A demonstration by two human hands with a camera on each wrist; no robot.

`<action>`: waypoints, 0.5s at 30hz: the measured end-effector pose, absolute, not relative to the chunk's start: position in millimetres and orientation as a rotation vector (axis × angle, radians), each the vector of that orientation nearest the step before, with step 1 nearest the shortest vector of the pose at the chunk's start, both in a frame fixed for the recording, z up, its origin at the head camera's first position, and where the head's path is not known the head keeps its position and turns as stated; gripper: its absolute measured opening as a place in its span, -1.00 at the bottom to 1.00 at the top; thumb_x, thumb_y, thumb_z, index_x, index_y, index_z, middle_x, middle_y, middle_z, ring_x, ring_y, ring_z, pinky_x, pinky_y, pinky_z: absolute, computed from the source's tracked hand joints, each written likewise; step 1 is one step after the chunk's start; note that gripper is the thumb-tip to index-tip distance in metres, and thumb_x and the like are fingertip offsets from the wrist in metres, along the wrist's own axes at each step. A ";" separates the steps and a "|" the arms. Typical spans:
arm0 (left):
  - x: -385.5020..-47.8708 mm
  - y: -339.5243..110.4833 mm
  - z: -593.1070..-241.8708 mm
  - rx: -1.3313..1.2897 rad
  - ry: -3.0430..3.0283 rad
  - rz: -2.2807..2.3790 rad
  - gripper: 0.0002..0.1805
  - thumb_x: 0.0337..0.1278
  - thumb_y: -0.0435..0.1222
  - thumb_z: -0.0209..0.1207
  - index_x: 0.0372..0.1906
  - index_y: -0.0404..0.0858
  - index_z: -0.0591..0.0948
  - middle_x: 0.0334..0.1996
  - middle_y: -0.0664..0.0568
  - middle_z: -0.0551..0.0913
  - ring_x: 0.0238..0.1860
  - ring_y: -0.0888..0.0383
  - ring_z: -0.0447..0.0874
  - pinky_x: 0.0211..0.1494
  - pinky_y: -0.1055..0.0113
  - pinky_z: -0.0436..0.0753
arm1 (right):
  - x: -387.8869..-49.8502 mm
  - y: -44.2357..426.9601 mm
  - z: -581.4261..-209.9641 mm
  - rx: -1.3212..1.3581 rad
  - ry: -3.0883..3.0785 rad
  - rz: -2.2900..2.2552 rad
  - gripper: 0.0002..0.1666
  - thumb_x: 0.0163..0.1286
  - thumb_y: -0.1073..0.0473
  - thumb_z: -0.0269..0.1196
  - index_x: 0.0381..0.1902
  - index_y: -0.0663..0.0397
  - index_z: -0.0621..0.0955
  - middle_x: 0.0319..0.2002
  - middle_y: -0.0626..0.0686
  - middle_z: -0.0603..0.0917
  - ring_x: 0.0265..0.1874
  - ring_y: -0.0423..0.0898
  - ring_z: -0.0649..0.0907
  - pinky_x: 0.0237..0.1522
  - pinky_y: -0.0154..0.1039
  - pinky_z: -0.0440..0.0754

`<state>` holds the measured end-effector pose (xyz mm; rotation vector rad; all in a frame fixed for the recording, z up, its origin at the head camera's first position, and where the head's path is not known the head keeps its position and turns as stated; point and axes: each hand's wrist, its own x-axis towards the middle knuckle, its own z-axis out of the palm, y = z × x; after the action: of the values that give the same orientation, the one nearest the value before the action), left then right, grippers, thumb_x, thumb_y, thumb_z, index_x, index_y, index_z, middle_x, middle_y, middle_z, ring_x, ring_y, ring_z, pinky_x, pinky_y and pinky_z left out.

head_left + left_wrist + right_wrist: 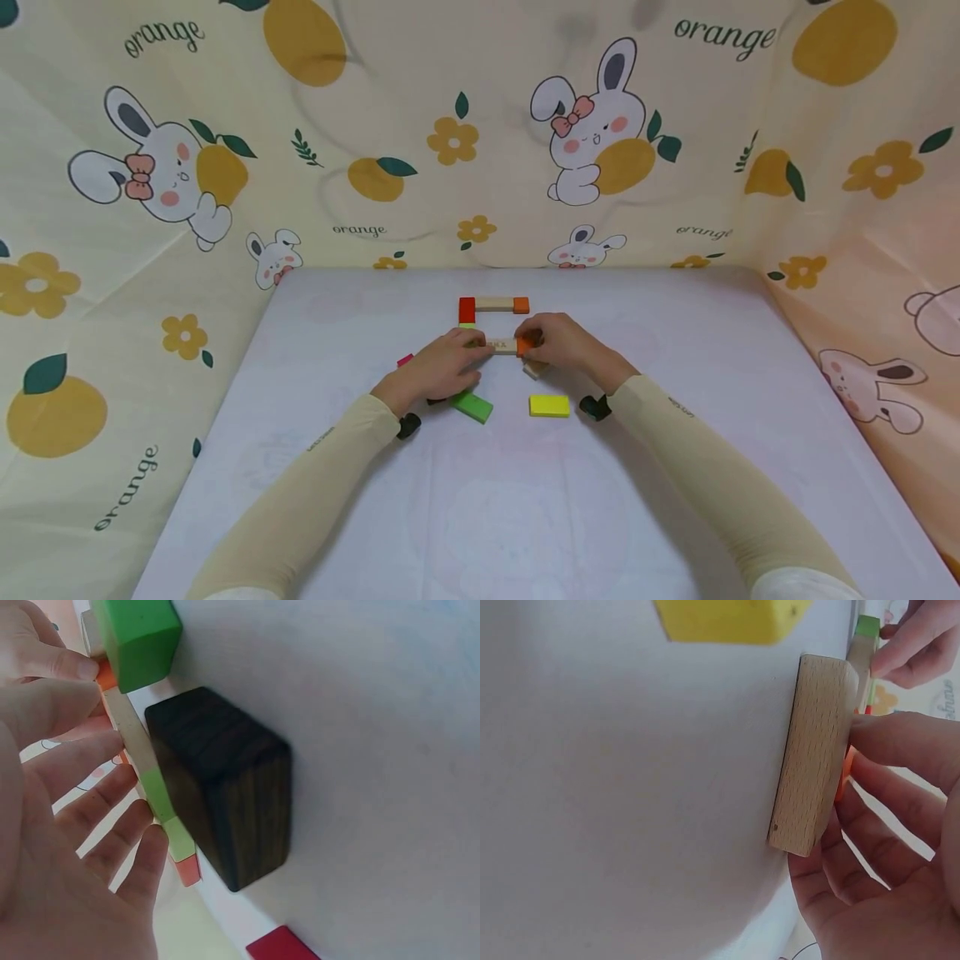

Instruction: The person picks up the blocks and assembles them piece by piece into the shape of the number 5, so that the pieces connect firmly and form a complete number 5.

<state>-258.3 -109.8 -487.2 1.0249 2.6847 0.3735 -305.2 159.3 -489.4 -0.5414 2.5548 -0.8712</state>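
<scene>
A plain wooden block [501, 346] with printed letters lies in the near row of a block outline. My left hand [446, 367] reaches over its left part, fingers extended and fingertips touching the row. Two light green blocks [156, 795] lie by those fingers in the left wrist view. At the row's right end, my right hand [566, 342] pinches an orange block [523, 347] between thumb and fingers. A loose wooden block [811, 754] lies just in front of the right hand. The right fingers partly cover the orange block.
Behind the hands are a red block [467, 310], a wooden block [494, 305] and a second orange block [521, 305]. Nearer lie a green block [472, 407], a yellow block [549, 406], a dark brown block [217, 787] and a pinkish-red block [405, 360].
</scene>
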 end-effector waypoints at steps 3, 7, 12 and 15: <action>-258.3 -110.2 -489.9 1.018 2.693 0.362 -0.40 0.62 -0.14 0.20 0.63 -0.12 0.46 0.53 -0.06 0.41 0.55 -0.04 0.27 0.60 0.05 0.34 | -303.6 160.1 -487.9 -0.544 2.583 -0.878 -0.57 0.48 0.15 0.47 0.26 0.05 0.74 -0.03 0.03 0.70 -0.05 0.05 0.60 0.02 -0.07 0.69; -259.3 -111.0 -493.4 1.011 2.701 0.339 -0.39 0.63 -0.12 0.20 0.64 -0.08 0.45 0.53 -0.02 0.40 0.55 -0.01 0.26 0.60 0.07 0.34 | -297.9 168.1 -479.5 -0.523 2.687 -0.937 -0.50 0.49 0.05 0.43 0.31 0.09 0.71 0.05 0.09 0.69 0.00 0.08 0.60 0.00 -0.01 0.68; -259.9 -111.3 -493.6 1.010 2.707 0.340 -0.39 0.63 -0.13 0.19 0.64 -0.07 0.45 0.54 -0.01 0.39 0.54 0.00 0.26 0.59 0.09 0.35 | -286.7 186.6 -470.7 -0.494 2.824 -0.989 -0.34 0.46 0.02 0.42 0.42 0.21 0.61 0.22 0.25 0.64 0.12 0.16 0.60 0.13 0.13 0.63; -260.3 -111.3 -494.0 1.018 2.703 0.341 -0.40 0.63 -0.14 0.18 0.65 -0.07 0.44 0.54 -0.01 0.39 0.54 0.00 0.26 0.60 0.10 0.34 | -279.3 196.8 -472.5 -0.445 2.864 -0.987 -0.21 0.44 0.00 0.46 0.49 0.24 0.53 0.28 0.28 0.58 0.17 0.19 0.59 0.16 0.15 0.64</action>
<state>-260.3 -111.3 -494.0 1.0179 2.7028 0.3411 -279.3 196.8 -472.5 -0.4451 2.8637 -0.9870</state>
